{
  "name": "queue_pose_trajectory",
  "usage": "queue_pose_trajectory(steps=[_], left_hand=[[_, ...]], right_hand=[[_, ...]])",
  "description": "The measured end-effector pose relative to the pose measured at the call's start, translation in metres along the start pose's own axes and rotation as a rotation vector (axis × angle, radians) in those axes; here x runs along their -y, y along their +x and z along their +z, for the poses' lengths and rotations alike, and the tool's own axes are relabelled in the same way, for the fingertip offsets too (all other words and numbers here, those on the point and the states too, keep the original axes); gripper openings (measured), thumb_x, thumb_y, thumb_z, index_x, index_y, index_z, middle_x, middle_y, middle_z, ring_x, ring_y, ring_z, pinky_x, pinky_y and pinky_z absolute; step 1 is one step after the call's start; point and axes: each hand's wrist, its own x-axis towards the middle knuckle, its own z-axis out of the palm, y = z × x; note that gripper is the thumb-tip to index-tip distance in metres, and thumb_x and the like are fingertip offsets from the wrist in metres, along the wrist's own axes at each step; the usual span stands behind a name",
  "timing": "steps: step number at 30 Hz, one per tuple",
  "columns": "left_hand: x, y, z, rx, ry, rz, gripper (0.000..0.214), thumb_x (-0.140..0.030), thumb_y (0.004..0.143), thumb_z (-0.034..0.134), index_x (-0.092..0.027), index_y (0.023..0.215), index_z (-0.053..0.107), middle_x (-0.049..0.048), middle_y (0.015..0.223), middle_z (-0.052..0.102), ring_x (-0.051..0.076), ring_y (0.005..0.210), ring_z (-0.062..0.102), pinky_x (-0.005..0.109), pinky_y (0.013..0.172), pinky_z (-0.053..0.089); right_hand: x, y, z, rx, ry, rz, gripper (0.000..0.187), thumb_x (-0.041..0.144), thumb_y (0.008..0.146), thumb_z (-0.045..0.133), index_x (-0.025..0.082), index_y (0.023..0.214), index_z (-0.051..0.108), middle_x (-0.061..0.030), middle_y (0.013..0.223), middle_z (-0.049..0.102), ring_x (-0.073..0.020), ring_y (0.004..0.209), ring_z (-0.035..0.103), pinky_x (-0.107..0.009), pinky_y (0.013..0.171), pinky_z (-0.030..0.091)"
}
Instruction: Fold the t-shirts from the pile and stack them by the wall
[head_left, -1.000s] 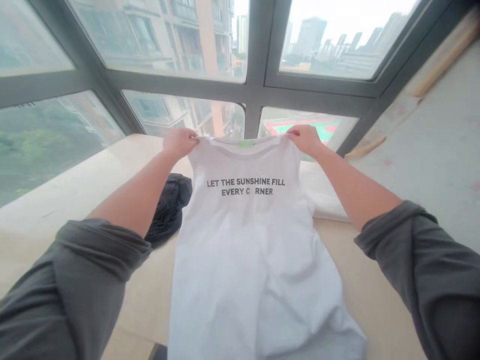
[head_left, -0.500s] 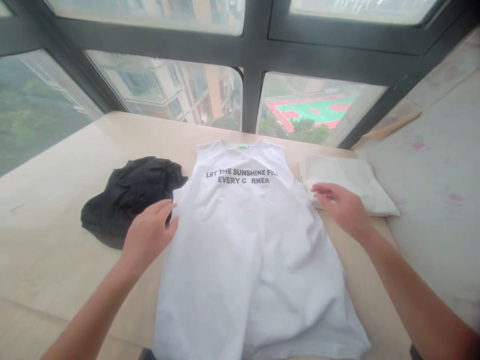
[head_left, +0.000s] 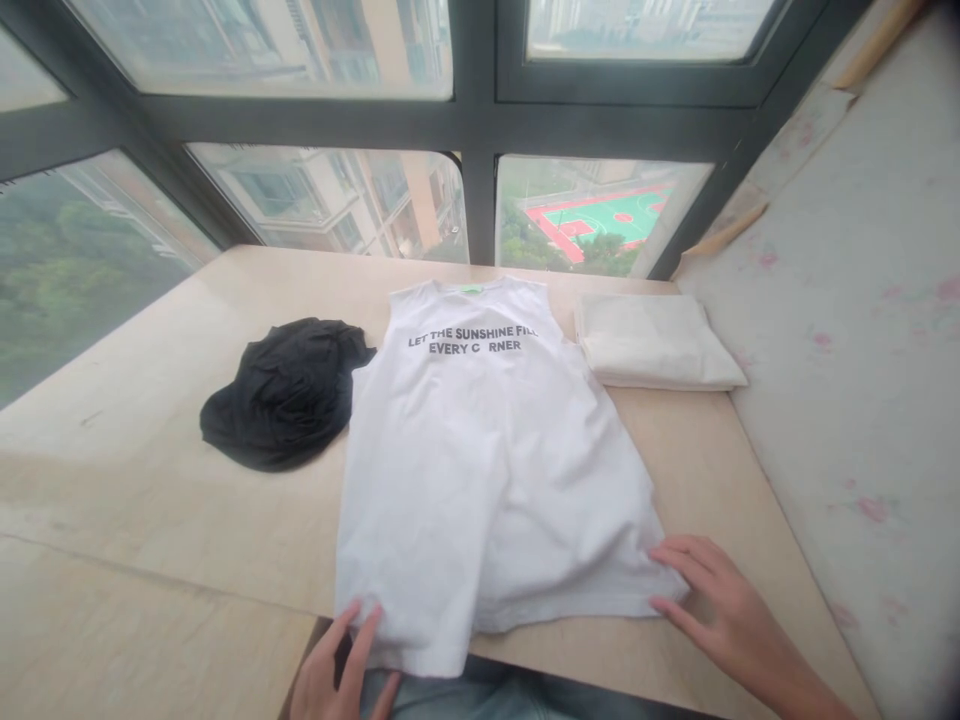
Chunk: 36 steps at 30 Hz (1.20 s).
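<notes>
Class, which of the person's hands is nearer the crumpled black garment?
Left. The left hand is directly below the black garment; the right hand lies across the white shirt.

Daylit windows behind pale wooden table

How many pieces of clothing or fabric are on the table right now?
3: white sleeveless shirt spread in the middle, crumpled black garment to its left, folded cream cloth at its upper right. Nothing seems hidden.
</notes>
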Motion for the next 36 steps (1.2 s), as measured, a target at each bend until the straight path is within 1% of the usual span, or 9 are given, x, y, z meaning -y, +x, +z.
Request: queue_pose_trajectory(steps=[3, 8, 13, 17, 22, 26, 29, 32, 36], left_hand=[[-0.008, 0.004, 0.005, -0.017, -0.017, -0.074, 0.042, -0.029, 0.093, 0.052, -0.022, 0.134, 0.050, 0.0174, 0.128, 0.056, 0.031, 0.106, 0.061, 0.047, 0.087, 0.053], [-0.001, 0.008, -0.003, -0.034, -0.182, -0.085, 0.034, -0.020, 0.096, 0.044, -0.025, 0.127, 0.056, 0.0100, 0.128, 0.058, 0.022, 0.108, 0.063, 0.034, 0.088, 0.053], [0.005, 0.016, -0.012, -0.155, -0.211, -0.184, 0.023, -0.036, 0.095, 0.052, -0.021, 0.111, 0.060, 0.0091, 0.109, 0.061, 0.022, 0.097, 0.063, 0.035, 0.085, 0.054], [-0.006, 0.014, -0.009, -0.069, -0.208, -0.105, 0.040, -0.051, 0.090, 0.057, -0.019, 0.115, 0.058, 0.0113, 0.111, 0.059, 0.026, 0.100, 0.063, 0.038, 0.085, 0.056], [-0.022, 0.011, -0.004, 0.019, -0.094, -0.127, 0.047, -0.042, 0.090, 0.058, -0.019, 0.130, 0.054, 0.0158, 0.122, 0.055, 0.029, 0.105, 0.060, 0.045, 0.091, 0.054], [-0.020, 0.011, -0.003, 0.063, -0.089, -0.120, 0.044, -0.026, 0.090, 0.056, -0.019, 0.133, 0.055, 0.0162, 0.125, 0.056, 0.028, 0.103, 0.061, 0.045, 0.094, 0.052], [-0.012, 0.010, -0.006, 0.048, -0.120, -0.077, 0.040, -0.016, 0.091, 0.049, -0.022, 0.130, 0.057, 0.0131, 0.126, 0.059, 0.024, 0.105, 0.063, 0.038, 0.094, 0.051], [-0.001, 0.011, -0.010, -0.013, -0.169, -0.073, 0.028, -0.018, 0.094, 0.049, -0.022, 0.117, 0.063, 0.0098, 0.118, 0.065, 0.022, 0.104, 0.065, 0.034, 0.093, 0.051], [0.012, 0.018, -0.020, -0.037, -0.152, -0.245, 0.024, -0.032, 0.097, 0.048, -0.021, 0.107, 0.067, 0.0074, 0.105, 0.072, 0.022, 0.094, 0.070, 0.031, 0.081, 0.053]], right_hand=[[-0.001, -0.002, 0.003, 0.068, -0.067, -0.064, 0.034, 0.034, 0.087, 0.067, 0.028, 0.120, 0.065, -0.0080, 0.115, 0.066, -0.0244, 0.106, 0.064, -0.041, 0.092, 0.055], [-0.006, -0.002, 0.008, 0.003, -0.076, -0.118, 0.029, 0.019, 0.097, 0.047, 0.026, 0.117, 0.067, -0.0081, 0.110, 0.068, -0.0210, 0.103, 0.065, -0.038, 0.090, 0.056], [-0.011, 0.002, 0.012, -0.033, -0.037, -0.077, 0.034, 0.018, 0.098, 0.042, 0.024, 0.124, 0.063, -0.0079, 0.109, 0.070, -0.0204, 0.101, 0.067, -0.036, 0.087, 0.057], [-0.011, 0.011, 0.009, -0.028, 0.069, 0.003, 0.032, 0.025, 0.100, 0.040, 0.022, 0.121, 0.065, -0.0093, 0.110, 0.071, -0.0208, 0.101, 0.068, -0.037, 0.089, 0.057], [-0.005, 0.028, -0.011, 0.228, 0.178, 0.034, 0.025, 0.037, 0.096, 0.054, 0.024, 0.111, 0.070, -0.0068, 0.103, 0.072, -0.0205, 0.091, 0.069, -0.035, 0.082, 0.057], [-0.001, 0.037, -0.024, 0.383, 0.111, -0.080, 0.025, 0.026, 0.089, 0.062, 0.028, 0.113, 0.070, -0.0048, 0.104, 0.071, -0.0195, 0.087, 0.069, -0.031, 0.077, 0.057], [-0.001, 0.036, -0.025, 0.333, 0.019, -0.129, 0.032, 0.019, 0.090, 0.055, 0.028, 0.118, 0.068, -0.0056, 0.109, 0.072, -0.0207, 0.092, 0.071, -0.033, 0.078, 0.057], [-0.003, 0.035, -0.022, 0.284, -0.023, -0.126, 0.035, 0.021, 0.095, 0.048, 0.026, 0.124, 0.065, -0.0068, 0.113, 0.073, -0.0218, 0.096, 0.071, -0.036, 0.081, 0.058], [-0.004, 0.037, -0.022, 0.170, -0.015, -0.071, 0.035, 0.021, 0.096, 0.038, 0.022, 0.109, 0.070, -0.0083, 0.107, 0.074, -0.0210, 0.094, 0.071, -0.037, 0.084, 0.058]])
